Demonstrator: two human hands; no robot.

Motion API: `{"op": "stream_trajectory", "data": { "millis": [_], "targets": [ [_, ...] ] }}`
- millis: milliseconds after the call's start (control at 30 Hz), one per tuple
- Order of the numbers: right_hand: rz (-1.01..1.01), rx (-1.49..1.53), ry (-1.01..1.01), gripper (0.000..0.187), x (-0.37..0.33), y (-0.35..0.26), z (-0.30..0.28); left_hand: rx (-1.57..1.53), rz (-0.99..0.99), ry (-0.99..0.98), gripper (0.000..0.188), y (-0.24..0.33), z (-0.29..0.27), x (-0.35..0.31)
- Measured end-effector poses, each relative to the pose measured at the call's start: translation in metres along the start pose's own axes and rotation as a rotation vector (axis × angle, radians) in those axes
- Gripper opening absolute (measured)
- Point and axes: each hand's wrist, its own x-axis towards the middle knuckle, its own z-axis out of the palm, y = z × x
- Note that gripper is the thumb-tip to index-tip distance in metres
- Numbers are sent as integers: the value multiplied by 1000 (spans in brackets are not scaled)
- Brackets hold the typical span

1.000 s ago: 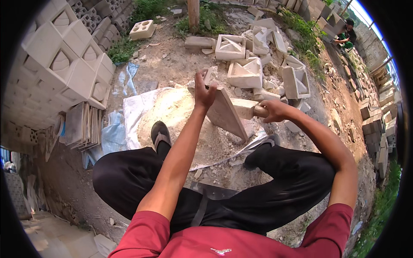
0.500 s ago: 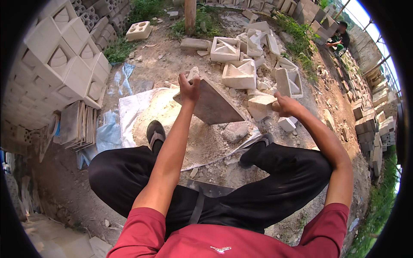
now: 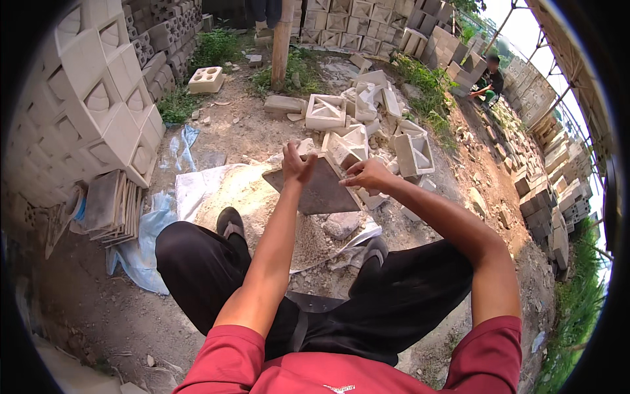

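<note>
My left hand [image 3: 300, 165] is closed at the upper edge of a flat, dark, square board [image 3: 326, 192], which it holds tilted. A pale, rough chunk [image 3: 306, 148] shows right at these fingers; whether it is gripped too or lies just behind, I cannot tell. Close to the board's right edge, my right hand [image 3: 369, 176] has its fingers stretched out and apart, with nothing seen in them. Below the board is a heap of pale, crumbly powder [image 3: 236, 194] on a white sheet [image 3: 197, 190]. A grey lump [image 3: 342, 225] lies at the sheet's near right side.
Broken pale blocks [image 3: 326, 111] are piled beyond my hands. Stacked patterned blocks [image 3: 105, 98] rise at the left, near a stack of thin boards [image 3: 118, 203]. A wooden post [image 3: 282, 49] stands ahead. Another person [image 3: 491, 82] sits far right, beside block rows.
My right hand has come leftward from beside the broken blocks to the board's right edge. The board's tilt has changed, and my left hand still holds it.
</note>
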Motion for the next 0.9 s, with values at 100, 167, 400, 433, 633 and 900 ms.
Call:
{"op": "stream_trajectory", "data": {
  "millis": [100,167,400,433,633,900],
  "targets": [
    [73,-55,-49,70,7,-5,9,-58,57,-23,66,0,-3,-6],
    [28,-68,60,69,9,15,23,-112,39,-54,63,4,2,-10],
    [-157,-100,-26,42,4,12,61,-349,44,-25,55,-13,-4,2],
    [-176,-63,-25,39,3,7,67,-405,19,-3,53,-17,-8,8],
    [-72,43,235,35,-3,11,40,-840,-364,348,50,-2,-27,25],
    [280,663,30,33,9,27,31,-796,-559,464,59,-35,-62,29]
  ]
}}
